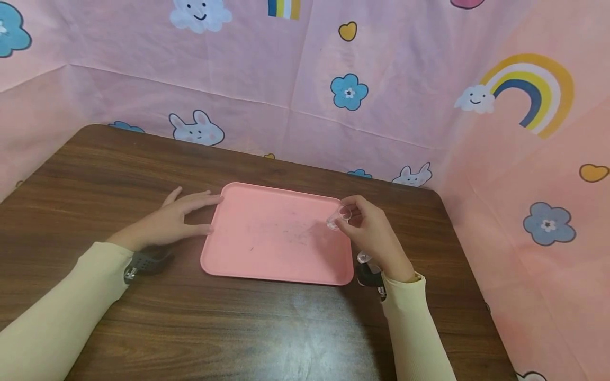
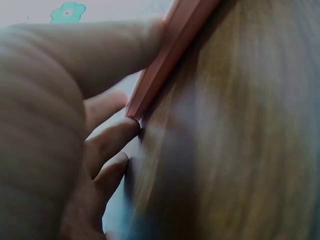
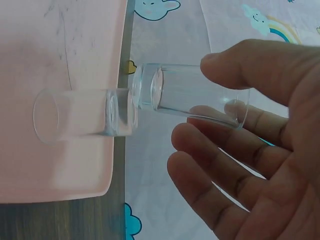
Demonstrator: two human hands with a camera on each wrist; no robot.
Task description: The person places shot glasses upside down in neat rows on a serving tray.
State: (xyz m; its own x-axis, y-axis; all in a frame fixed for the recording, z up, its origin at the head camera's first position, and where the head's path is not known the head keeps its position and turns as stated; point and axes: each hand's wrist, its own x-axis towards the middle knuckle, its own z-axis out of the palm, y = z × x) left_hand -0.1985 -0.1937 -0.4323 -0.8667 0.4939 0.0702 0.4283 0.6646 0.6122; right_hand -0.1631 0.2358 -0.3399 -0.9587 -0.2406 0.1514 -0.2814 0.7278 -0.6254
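Upper clear glass (image 3: 185, 92): it is standing mouth upward above the tray's right side, its thick base overlapping, in the right wrist view, that of a lower clear glass (image 3: 82, 115); whether the bases are touching cannot be told. The right hand (image 1: 374, 230) is pinching it near the rim between thumb and fingers. Good placement is probably calling for a light, level hold and closer centring, since the two axes are appearing offset; an off-centre release would be risking a topple. The lower glass is apparently standing mouth downward on the pink tray (image 1: 238, 259). Neither glass is showing any contents; the tray is bearing faint dark marks. The left hand (image 1: 167, 219), fingers extended, is touching the tray's left edge without gripping, perhaps steadying it. A wooden table (image 1: 267, 317) is supporting the tray; patterned cloth (image 1: 267, 63) is hanging behind.
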